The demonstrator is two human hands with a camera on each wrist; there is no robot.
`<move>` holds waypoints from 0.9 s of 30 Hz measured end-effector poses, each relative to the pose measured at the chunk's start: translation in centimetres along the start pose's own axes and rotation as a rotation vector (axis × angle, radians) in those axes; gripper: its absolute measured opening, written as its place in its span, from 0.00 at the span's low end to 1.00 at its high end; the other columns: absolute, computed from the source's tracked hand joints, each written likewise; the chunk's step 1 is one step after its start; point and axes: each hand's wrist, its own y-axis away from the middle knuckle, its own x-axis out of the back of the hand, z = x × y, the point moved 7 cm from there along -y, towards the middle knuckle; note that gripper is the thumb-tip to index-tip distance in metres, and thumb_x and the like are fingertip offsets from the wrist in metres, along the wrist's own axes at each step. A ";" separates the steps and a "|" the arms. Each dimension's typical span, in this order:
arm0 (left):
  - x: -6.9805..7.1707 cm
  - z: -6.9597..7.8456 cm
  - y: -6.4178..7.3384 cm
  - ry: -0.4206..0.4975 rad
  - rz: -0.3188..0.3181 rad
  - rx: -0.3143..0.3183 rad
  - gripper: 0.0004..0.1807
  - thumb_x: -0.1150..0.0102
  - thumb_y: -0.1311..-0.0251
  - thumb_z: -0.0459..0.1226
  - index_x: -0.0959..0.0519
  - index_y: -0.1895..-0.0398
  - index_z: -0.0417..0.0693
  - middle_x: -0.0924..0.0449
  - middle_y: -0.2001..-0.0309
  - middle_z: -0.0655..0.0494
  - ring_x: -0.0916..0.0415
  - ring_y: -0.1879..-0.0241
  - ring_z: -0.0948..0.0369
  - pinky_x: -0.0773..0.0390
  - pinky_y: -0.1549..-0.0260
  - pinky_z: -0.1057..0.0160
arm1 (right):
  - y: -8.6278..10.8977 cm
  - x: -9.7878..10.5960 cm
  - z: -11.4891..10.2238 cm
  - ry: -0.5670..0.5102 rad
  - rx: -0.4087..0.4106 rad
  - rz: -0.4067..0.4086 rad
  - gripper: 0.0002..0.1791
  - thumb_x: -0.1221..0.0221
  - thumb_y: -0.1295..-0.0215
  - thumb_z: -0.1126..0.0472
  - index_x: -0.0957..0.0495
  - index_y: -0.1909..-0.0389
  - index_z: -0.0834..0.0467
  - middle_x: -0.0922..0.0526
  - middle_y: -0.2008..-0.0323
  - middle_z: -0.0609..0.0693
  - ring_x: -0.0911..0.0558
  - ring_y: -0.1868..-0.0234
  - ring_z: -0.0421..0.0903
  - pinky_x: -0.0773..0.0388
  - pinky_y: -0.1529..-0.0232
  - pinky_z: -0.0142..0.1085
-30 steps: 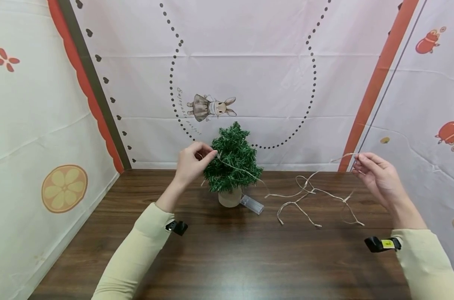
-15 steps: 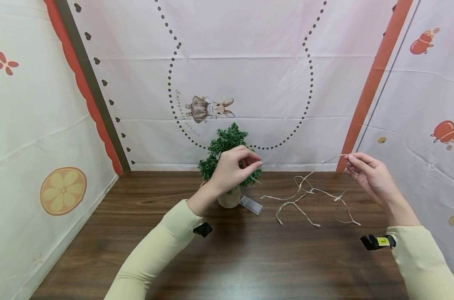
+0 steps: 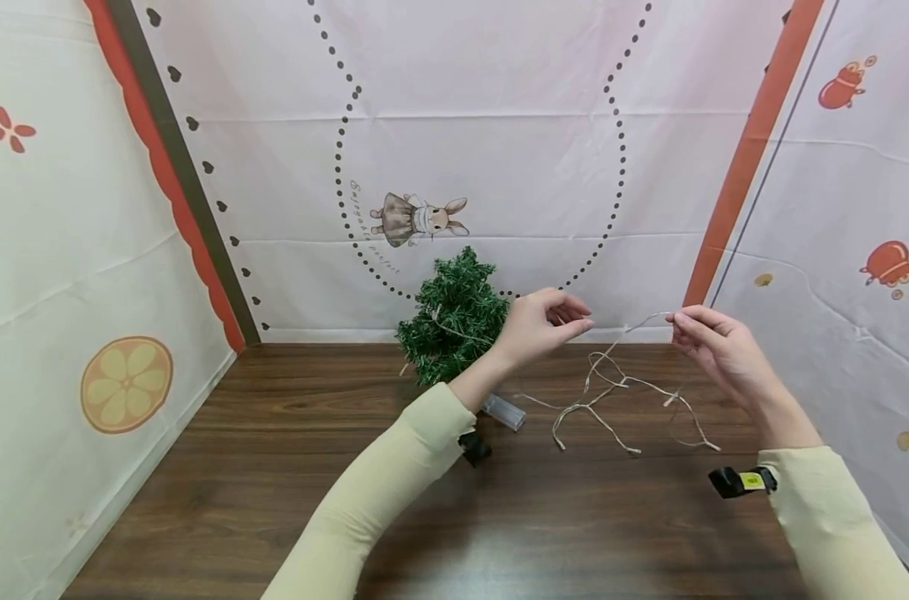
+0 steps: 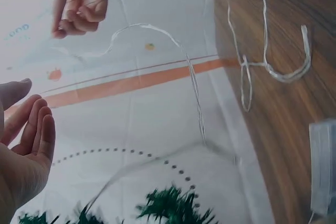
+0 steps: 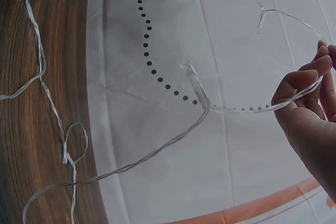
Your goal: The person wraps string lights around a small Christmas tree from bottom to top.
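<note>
A small green artificial Christmas tree (image 3: 454, 312) stands at the back of the table, partly behind my left arm. A strand of string lights (image 3: 611, 379) runs from its branches, with a loose tangle on the tabletop. My right hand (image 3: 720, 346) pinches the wire, lifting a length above the table. In the right wrist view the wire (image 5: 252, 111) passes between the thumb and fingers. My left hand (image 3: 540, 325) hovers between the tree and the right hand. Its thumb and fingers (image 4: 44, 135) are apart, holding nothing. A clear battery box (image 3: 504, 412) lies near the tree's base.
Printed fabric hangs behind the dark wooden table (image 3: 574, 517) and on both sides. The back cloth (image 3: 499, 167) meets the table just beyond the tree. Wire ends with small bulbs (image 3: 634, 451) lie spread on the right half.
My left hand has moved right from the tree's left side, across its front, toward my right hand; it has let go of the wire. My right hand has shifted slightly left, still pinching the string lights.
</note>
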 end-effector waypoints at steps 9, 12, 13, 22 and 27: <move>-2.7 -0.9 -1.5 0.129 -0.060 0.063 0.11 0.32 0.47 0.36 0.17 0.61 0.44 0.17 0.66 0.53 0.23 0.71 0.69 0.21 0.67 0.73 | -0.7 -1.6 0.6 0.117 -0.037 -0.024 0.11 0.51 0.29 0.69 0.19 0.60 0.57 0.23 0.68 0.44 0.27 0.66 0.37 0.25 0.63 0.26; -3.3 -0.4 -1.5 0.113 -0.093 0.053 0.11 0.31 0.48 0.37 0.16 0.61 0.45 0.18 0.65 0.53 0.23 0.71 0.70 0.21 0.67 0.74 | -0.7 -1.8 0.8 0.144 -0.043 -0.034 0.11 0.51 0.29 0.68 0.19 0.59 0.57 0.24 0.68 0.44 0.27 0.65 0.36 0.25 0.63 0.25; -3.5 -0.2 -1.6 0.103 -0.097 0.046 0.11 0.31 0.48 0.37 0.16 0.61 0.45 0.18 0.66 0.53 0.23 0.71 0.70 0.21 0.68 0.74 | -0.8 -1.9 0.8 0.150 -0.046 -0.037 0.11 0.51 0.29 0.68 0.20 0.59 0.56 0.24 0.67 0.43 0.27 0.65 0.36 0.25 0.62 0.25; -3.2 0.7 -2.6 -0.012 -0.117 0.063 0.05 0.33 0.45 0.37 0.14 0.67 0.47 0.18 0.69 0.59 0.25 0.74 0.71 0.24 0.71 0.77 | -1.1 -2.0 1.4 0.225 -0.083 -0.065 0.11 0.51 0.29 0.67 0.20 0.58 0.54 0.24 0.67 0.42 0.27 0.64 0.35 0.25 0.61 0.25; -1.7 -0.2 -3.3 -0.027 -0.076 0.126 0.04 0.34 0.45 0.37 0.15 0.69 0.46 0.16 0.69 0.56 0.21 0.74 0.67 0.24 0.74 0.76 | -1.2 -1.7 1.6 0.214 -0.104 -0.062 0.10 0.50 0.29 0.66 0.20 0.57 0.55 0.24 0.66 0.43 0.27 0.64 0.35 0.25 0.61 0.24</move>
